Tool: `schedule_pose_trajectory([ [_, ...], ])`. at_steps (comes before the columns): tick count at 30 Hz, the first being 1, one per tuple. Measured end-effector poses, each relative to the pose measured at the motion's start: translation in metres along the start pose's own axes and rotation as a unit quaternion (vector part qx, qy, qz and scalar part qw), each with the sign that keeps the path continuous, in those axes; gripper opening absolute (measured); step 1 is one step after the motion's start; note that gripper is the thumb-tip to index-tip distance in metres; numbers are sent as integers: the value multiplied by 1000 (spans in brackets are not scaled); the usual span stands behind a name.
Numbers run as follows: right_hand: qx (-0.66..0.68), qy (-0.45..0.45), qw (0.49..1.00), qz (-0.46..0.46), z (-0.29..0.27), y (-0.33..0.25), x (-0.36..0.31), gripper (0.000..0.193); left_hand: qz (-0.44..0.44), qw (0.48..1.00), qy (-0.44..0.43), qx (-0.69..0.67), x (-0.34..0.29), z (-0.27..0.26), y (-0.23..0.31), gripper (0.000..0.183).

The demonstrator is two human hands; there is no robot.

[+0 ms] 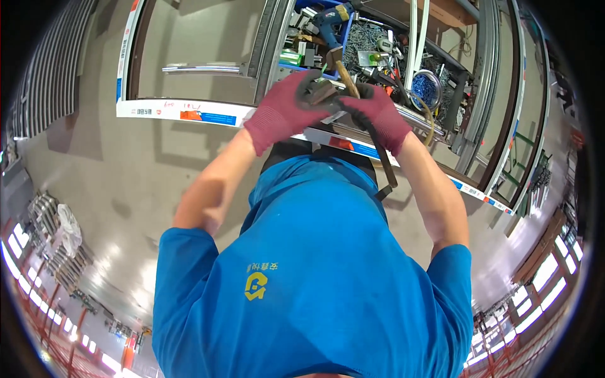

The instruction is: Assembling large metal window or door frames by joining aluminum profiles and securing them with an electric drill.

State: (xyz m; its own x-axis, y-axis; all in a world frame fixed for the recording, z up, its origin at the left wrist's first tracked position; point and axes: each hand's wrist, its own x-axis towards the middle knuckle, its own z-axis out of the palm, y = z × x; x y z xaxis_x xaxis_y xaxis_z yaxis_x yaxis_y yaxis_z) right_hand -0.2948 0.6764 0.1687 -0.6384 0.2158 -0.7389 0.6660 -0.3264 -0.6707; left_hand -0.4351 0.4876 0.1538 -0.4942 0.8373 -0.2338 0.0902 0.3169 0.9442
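Note:
My left hand (pixel 287 107), in a maroon glove with dark grey fingers, is closed around a small brownish block-like piece (pixel 323 93). My right hand (pixel 381 116), gloved alike, is close beside it, its fingers curled round a long tool. The tool's light wooden part (pixel 346 79) sticks out above the hand; a dark flat length (pixel 386 165) hangs below it, ending in a short crosspiece. Whether the right fingertips also touch the small piece I cannot tell. Both hands are over the white-faced near rail of a frame (pixel 214 115).
Beyond my hands, a blue cordless drill (pixel 328 28) rests on a blue bin (pixel 348 31) of hardware. Loose screws (pixel 368 39), a tape measure (pixel 385 45) and a round container of blue pieces (pixel 426 88) lie around it. A metal rod (pixel 201 68) spans inside the frame at left.

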Motion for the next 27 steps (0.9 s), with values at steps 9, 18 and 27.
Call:
schedule_pose_trajectory([
  [9, -9, 14, 1000, 20, 15, -23, -5, 33, -67, 988, -126, 55, 33, -13, -15, 70],
  [18, 222, 18, 959, 177, -55, 42, -9, 24, -91, 953, -283, 52, 54, 2, -100, 57],
  [27, 172, 21, 969, 175, -65, 44, -1, 30, -144, 921, -328, 153, 61, -9, -88, 65],
])
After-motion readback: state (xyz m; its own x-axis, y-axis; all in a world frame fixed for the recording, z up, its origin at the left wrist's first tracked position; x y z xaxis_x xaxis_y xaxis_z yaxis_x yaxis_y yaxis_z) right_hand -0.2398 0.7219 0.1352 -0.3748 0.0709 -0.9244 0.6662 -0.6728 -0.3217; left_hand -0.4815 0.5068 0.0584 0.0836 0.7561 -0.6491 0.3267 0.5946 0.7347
